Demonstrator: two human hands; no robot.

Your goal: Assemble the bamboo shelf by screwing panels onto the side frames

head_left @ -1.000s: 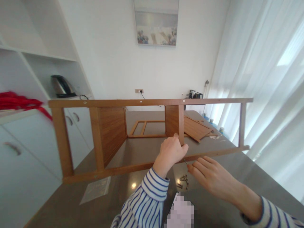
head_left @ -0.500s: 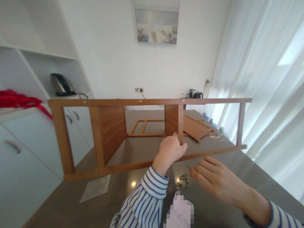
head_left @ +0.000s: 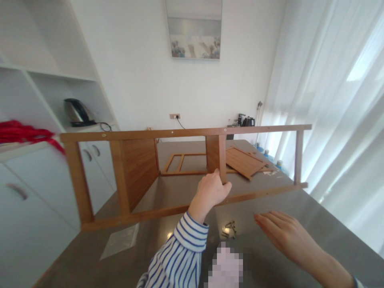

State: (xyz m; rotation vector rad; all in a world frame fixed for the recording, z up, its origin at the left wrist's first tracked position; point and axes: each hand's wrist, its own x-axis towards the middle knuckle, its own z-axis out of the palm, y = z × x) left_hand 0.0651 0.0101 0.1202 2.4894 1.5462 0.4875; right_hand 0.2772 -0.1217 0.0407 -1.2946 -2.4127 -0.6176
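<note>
A wooden shelf frame (head_left: 168, 210) stands on its long edge on the grey table. Its ladder-like side faces me, with wooden shelf panels (head_left: 141, 168) running back from it. My left hand (head_left: 210, 190) is closed around the lower part of an upright crossbar (head_left: 222, 158), right of the frame's middle. My right hand (head_left: 285, 232) is apart from the frame, over the table at the right. Its fingers are pressed together, and a tiny dark tip shows at them; the rest is hidden. Several screws (head_left: 230, 229) lie on the table between my hands.
A clear plastic bag (head_left: 120, 240) lies at front left, and a blurred pale pink item (head_left: 226, 266) at the front edge. Behind the frame are a loose wooden panel (head_left: 246, 162) and another wooden frame (head_left: 180, 173). A kettle (head_left: 78, 112) sits on the left cabinet.
My right hand has drawn back to the right, away from the frame and screws. My left hand keeps its grip on the crossbar. The view has shifted slightly.
</note>
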